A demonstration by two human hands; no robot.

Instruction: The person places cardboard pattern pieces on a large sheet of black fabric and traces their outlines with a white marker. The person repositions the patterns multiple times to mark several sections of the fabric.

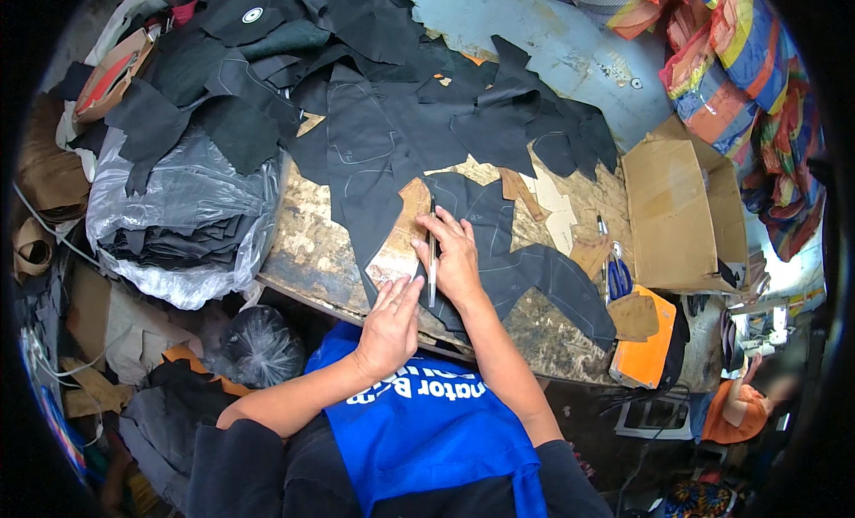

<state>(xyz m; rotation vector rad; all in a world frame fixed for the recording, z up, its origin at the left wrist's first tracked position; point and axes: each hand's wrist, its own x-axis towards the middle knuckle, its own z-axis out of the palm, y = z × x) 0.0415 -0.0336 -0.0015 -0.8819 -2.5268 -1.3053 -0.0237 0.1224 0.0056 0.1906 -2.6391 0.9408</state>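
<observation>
Fingers (405, 292) atop brown template (403, 233), black material (361, 197) beneath.

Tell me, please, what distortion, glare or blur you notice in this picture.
In the head view, dark curved fisheye borders frame both sides; bright glints streak the crumpled clear plastic bag at left; the orange-shirted co-worker's head at far right is blurred; the bare left hand and bare right hand look fairly sharp.

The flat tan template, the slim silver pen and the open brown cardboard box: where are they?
Flat tan template (403, 236): head view, middle of its surface.
Slim silver pen (433, 285): head view, its lower barrel.
Open brown cardboard box (663, 217): head view, its left side panel.
</observation>
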